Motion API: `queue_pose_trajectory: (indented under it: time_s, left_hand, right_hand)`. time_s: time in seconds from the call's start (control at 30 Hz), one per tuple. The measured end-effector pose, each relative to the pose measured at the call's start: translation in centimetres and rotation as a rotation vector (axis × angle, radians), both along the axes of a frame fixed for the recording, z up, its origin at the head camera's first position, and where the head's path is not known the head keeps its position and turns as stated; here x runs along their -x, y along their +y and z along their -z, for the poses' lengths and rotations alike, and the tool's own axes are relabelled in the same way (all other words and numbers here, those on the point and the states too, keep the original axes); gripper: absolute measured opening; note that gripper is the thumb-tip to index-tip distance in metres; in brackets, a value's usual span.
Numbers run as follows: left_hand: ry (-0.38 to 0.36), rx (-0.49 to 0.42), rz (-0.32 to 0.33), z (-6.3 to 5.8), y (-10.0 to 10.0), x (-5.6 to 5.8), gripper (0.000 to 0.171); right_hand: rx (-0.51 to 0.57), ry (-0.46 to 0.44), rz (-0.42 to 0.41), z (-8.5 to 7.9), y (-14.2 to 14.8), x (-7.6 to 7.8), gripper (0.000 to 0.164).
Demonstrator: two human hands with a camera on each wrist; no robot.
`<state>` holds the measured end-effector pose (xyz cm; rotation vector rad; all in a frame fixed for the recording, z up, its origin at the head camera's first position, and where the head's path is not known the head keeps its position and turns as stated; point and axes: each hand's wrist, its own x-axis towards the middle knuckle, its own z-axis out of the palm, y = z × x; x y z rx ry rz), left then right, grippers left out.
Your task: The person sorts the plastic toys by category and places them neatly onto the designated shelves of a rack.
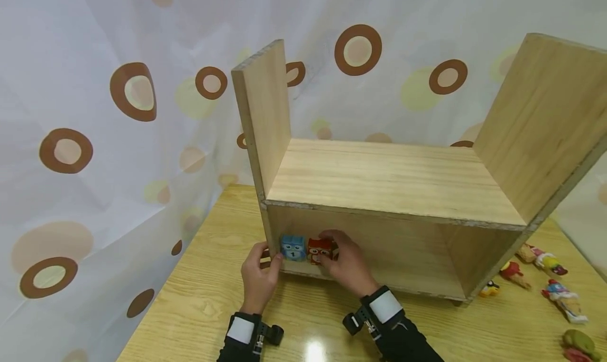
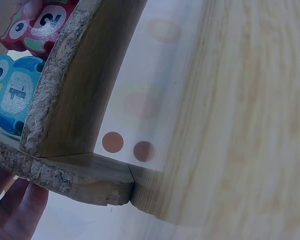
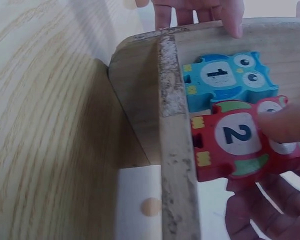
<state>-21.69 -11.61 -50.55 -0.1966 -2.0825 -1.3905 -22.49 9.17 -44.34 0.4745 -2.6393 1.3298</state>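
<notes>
Two owl-shaped blocks stand side by side at the left end of the lower compartment of a wooden shelf point(image 1: 398, 180). The blue owl block point(image 1: 293, 247), marked 1 point(image 3: 220, 75), is beside the left wall. Close to its right is the red owl block point(image 1: 314, 250), which bears a 2 point(image 3: 237, 134). My right hand point(image 1: 350, 264) pinches the red block, thumb over its front and fingers behind. With the thumb inside and the fingers outside, my left hand point(image 1: 259, 277) grips the lower front edge of the left side panel point(image 1: 265, 214).
The shelf stands on a wood-grain table point(image 1: 208, 256), its side panels rising above the middle board. Right of it lie ice-cream-shaped toys point(image 1: 564, 299), a small penguin figure point(image 1: 489, 289) and a green and red toy point(image 1: 579, 343). A circle-patterned sheet point(image 1: 118, 193) hangs behind.
</notes>
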Motion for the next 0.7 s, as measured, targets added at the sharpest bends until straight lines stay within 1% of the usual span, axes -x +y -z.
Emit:
queue_pose_trajectory:
  time_s: [0.13, 0.2, 0.33, 0.4, 0.5, 0.7]
  left_hand:
    - [-0.021, -0.014, -0.005, 0.2, 0.1, -0.3, 0.025]
    - [-0.033, -0.023, -0.003, 0.3, 0.2, -0.6, 0.025]
    - [-0.044, -0.025, 0.005, 0.5, 0.3, -0.9, 0.025]
    - [-0.041, -0.021, 0.007, 0.5, 0.4, -0.9, 0.025]
    - [-0.033, -0.015, 0.008, 0.2, 0.3, -0.6, 0.025]
    - [-0.028, -0.002, -0.013, -0.1, 0.1, -0.2, 0.026]
  right_hand:
    - [0.003, 0.047, -0.006, -0.1, 0.9, -0.6, 0.049]
    - [-0.005, 0.087, 0.007, -0.1, 1.8, -1.1, 0.052]
    - [-0.053, 0.202, 0.078, -0.4, 4.0, -2.2, 0.054]
    - [-0.078, 0.252, 0.118, -0.7, 5.1, -2.7, 0.055]
    - [-0.102, 0.297, 0.158, -1.4, 6.5, -3.5, 0.054]
    - [-0.138, 0.358, 0.187, -2.5, 8.9, -5.3, 0.048]
